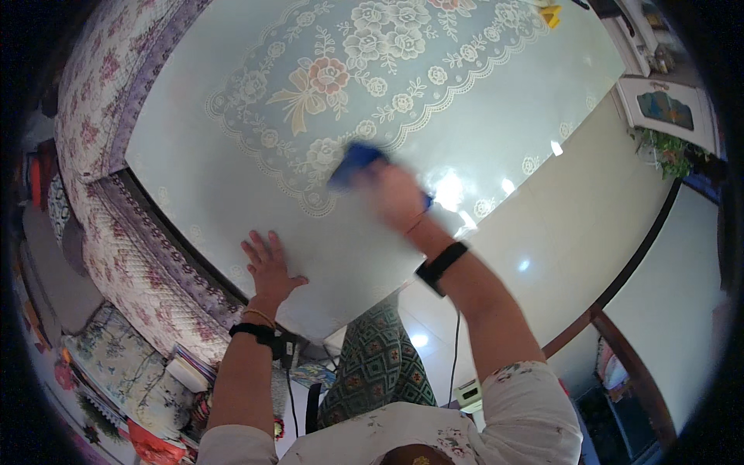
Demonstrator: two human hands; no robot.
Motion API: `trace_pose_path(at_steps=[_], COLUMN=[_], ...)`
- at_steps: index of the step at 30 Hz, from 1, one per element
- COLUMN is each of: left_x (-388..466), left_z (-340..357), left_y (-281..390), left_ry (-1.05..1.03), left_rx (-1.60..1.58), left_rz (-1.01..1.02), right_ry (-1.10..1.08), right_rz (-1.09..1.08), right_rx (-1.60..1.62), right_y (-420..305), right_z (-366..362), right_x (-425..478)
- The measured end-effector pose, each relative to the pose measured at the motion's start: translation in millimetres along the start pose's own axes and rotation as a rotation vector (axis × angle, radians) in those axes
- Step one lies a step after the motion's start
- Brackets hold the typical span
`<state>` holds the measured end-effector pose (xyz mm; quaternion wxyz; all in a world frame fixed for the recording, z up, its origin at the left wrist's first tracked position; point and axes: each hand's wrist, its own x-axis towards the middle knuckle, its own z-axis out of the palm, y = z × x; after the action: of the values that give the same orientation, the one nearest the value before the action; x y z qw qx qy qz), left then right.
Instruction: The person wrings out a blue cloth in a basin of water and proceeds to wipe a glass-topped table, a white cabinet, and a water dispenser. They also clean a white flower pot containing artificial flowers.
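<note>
A table covered with a flower-patterned tablecloth [203, 174] fills the middle and top of the head view. My right hand [395, 195], blurred, is closed on a blue cloth [356, 164] over the lower part of the printed lace border; blue also shows beside the wrist. Whether the cloth touches the table is hard to tell. Palm down, with fingers spread, my left hand [270, 267] lies on the near left part of the tablecloth and holds nothing. Each wrist wears a black band.
A sofa with a quilted floral cover [145, 267] runs along the table's left side. A yellow object [550, 16] stands at the far right corner. Beyond the right edge are a white cabinet [657, 104] and a green plant [668, 154]. Black cables hang below both wrists.
</note>
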<state>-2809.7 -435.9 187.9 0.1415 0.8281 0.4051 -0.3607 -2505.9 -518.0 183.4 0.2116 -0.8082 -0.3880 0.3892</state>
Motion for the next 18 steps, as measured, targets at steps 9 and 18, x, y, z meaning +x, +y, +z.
trace_pose_path(at_steps=[9,18], left_x=[-4.6,-5.3], left_z=[-18.5,-21.2], left_y=[7.5,17.7], left_ry=[-0.04,-0.007], left_rx=[-0.022,0.1], left_rz=[-0.019,-0.072], right_ry=[0.904,-0.192], right_rz=[0.404,-0.156], right_rx=[-0.655,0.016], right_y=[278.8,-12.1], right_z=[-251.2,-77.3], right_x=[-4.7,68.3])
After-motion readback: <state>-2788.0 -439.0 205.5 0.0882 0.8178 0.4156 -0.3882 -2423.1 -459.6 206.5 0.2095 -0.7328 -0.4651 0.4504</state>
